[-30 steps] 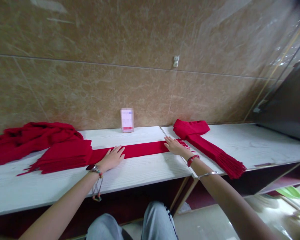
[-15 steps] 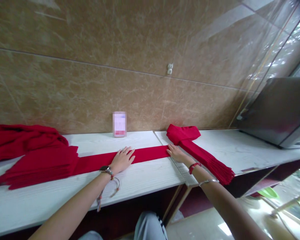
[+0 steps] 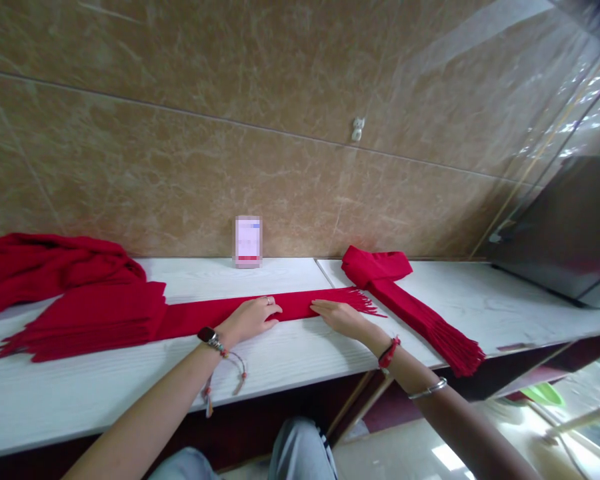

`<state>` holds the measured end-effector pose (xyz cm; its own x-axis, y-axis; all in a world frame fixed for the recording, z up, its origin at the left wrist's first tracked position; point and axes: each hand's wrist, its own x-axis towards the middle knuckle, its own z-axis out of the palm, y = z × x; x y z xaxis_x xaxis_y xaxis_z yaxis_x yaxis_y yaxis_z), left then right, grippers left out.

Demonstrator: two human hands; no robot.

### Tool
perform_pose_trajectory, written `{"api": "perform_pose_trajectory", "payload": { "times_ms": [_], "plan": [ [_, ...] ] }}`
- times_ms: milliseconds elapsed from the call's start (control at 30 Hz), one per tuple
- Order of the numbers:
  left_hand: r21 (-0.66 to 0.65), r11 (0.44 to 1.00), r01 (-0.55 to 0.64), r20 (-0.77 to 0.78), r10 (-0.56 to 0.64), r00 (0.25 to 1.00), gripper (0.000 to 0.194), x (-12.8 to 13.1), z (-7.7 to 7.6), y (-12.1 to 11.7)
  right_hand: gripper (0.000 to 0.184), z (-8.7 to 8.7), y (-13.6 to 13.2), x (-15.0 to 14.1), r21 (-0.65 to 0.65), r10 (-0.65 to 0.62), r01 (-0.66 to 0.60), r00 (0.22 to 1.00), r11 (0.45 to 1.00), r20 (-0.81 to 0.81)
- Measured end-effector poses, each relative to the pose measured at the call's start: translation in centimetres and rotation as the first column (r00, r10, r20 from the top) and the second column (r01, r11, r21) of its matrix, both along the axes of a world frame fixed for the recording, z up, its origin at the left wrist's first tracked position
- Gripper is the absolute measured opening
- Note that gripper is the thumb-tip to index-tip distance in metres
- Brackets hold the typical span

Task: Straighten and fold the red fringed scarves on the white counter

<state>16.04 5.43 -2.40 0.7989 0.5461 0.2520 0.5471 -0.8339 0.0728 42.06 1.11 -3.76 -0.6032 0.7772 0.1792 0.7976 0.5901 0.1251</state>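
A long red scarf [image 3: 205,313] lies in a flat strip across the white table, its fringe spread at the right end. My left hand [image 3: 253,319] rests on the strip near its middle, fingers slightly bent and thumb apart, gripping nothing. Farther right, my right hand [image 3: 341,319] touches the scarf just short of the fringe, with its fingers stretched out and close together. At the strip's left end is a stack of folded red scarves [image 3: 105,320]. Another folded red scarf [image 3: 415,310] lies bent at an angle beyond my right hand.
Behind the stack is a crumpled heap of red cloth [image 3: 55,270]. A phone with a blurred screen [image 3: 249,241] leans against the tiled wall [image 3: 180,167]. The white table [image 3: 260,367] extends right to a dark box-shaped appliance [image 3: 560,227]. A green basin [image 3: 545,395] sits low at the right.
My right hand has drawn back left along the scarf, and the fringe that it covered now shows. My left hand stays on the strip. The view has shifted slightly.
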Motion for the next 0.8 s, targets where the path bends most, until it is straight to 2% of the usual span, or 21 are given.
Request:
{"api": "perform_pose_trajectory", "payload": {
  "times_ms": [167, 333, 467, 633, 800],
  "plan": [
    [0.018, 0.999, 0.037, -0.027, -0.037, 0.999, 0.024, 0.1, 0.0, 0.1, 0.042, -0.5, 0.2, 0.7, 0.034, -0.032, 0.030, 0.998, 0.999, 0.062],
    [0.015, 0.998, 0.059, 0.031, -0.060, 0.998, 0.024, 0.0, 0.0, 0.1, 0.039, -0.8, 0.4, 0.9, 0.041, -0.115, 0.119, 0.988, 0.992, -0.101],
    [-0.041, 0.993, 0.115, 0.016, -0.114, 0.993, 0.022, -0.1, -0.3, 0.3, 0.034, -1.2, 0.3, 1.4, 0.035, -0.039, 0.047, 0.980, 0.998, -0.197],
    [-0.097, 0.982, 0.159, 0.029, -0.157, 0.987, 0.022, -0.1, 0.1, 0.0, 0.033, -1.2, -0.1, 1.8, 0.066, 0.050, -0.038, 0.981, 0.997, -0.188],
    [-0.133, 0.974, 0.182, 0.129, -0.165, 0.978, 0.020, 0.1, 0.1, -0.2, 0.036, -0.7, -0.6, 1.4, 0.057, 0.044, -0.034, 0.982, 0.998, -0.183]
  ]
}}
